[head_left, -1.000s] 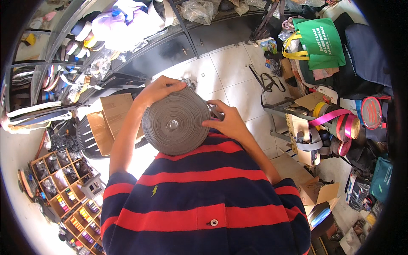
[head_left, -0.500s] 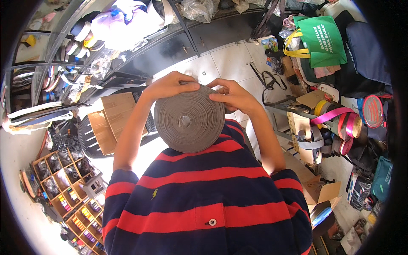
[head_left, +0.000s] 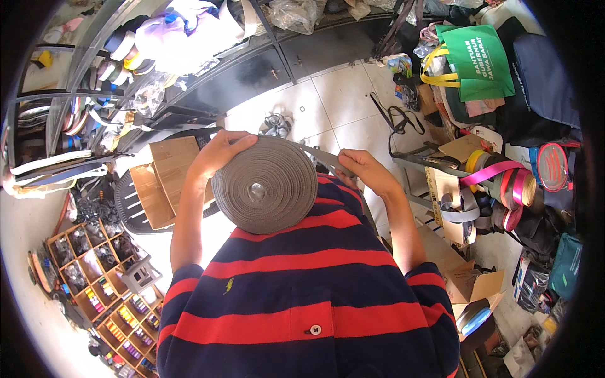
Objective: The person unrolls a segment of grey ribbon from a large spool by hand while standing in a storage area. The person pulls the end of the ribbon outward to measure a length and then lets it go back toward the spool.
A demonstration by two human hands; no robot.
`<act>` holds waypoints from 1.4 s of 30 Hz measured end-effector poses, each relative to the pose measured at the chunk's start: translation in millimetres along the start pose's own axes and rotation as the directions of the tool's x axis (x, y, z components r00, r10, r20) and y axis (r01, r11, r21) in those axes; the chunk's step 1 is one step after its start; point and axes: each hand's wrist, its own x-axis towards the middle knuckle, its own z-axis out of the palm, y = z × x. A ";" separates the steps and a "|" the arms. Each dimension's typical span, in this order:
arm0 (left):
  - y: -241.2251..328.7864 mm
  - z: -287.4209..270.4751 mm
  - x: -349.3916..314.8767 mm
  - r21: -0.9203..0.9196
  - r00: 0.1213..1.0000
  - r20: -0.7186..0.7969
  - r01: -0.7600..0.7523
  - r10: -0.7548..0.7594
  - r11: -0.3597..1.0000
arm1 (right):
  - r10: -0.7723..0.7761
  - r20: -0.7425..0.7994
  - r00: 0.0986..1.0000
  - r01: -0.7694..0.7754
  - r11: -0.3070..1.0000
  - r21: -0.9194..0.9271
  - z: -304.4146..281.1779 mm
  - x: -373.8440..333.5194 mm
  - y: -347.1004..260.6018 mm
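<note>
A large roll of grey webbing strap rests against my striped shirt, its flat spiral side turned up to me and a small hole at its core. My left hand grips the roll's far left rim, thumb laid along the top edge. To the right, my right hand pinches the strap's loose length, which runs off the far side of the roll and is pulled taut between the two. The strap's end below the right hand is partly hidden by the fingers.
A cardboard box sits on a black chair at left, beyond a wooden compartment rack. Colourful ribbon rolls hang at right, below a green bag. A black strap lies on the tiled floor.
My right hand has moved off the roll to the right and down, drawing out a length of strap. The roll and my left hand have shifted left and slightly nearer.
</note>
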 end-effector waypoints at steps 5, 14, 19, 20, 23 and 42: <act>8.4 0.6 -14.5 0.096 0.994 -0.017 -0.104 0.107 0.990 | 0.109 0.028 0.994 -0.112 0.958 0.263 19.6 -12.9 -12.7; -15.9 -2.5 -21.9 -0.032 0.970 0.020 -0.242 0.243 0.970 | 0.003 -0.085 0.996 -0.015 0.991 -0.132 56.7 -16.2 -12.7; -26.0 -7.9 -13.3 0.007 0.983 0.001 -0.183 0.183 0.983 | -0.248 -0.268 0.931 0.093 0.870 -0.484 92.2 -6.7 -9.2; -26.8 -8.7 -9.8 0.057 0.981 -0.011 -0.193 0.194 0.980 | -0.282 -0.310 0.908 0.087 0.851 -0.518 96.4 -4.6 -8.6; -17.7 -6.8 -5.5 0.071 0.989 -0.034 -0.144 0.146 0.987 | -0.148 -0.333 0.931 0.044 0.953 -0.300 87.6 7.8 -4.1; 47.3 19.8 11.6 0.141 0.905 0.332 -0.326 0.266 0.935 | -0.058 -0.050 0.997 0.044 0.966 -0.253 7.1 15.1 -55.6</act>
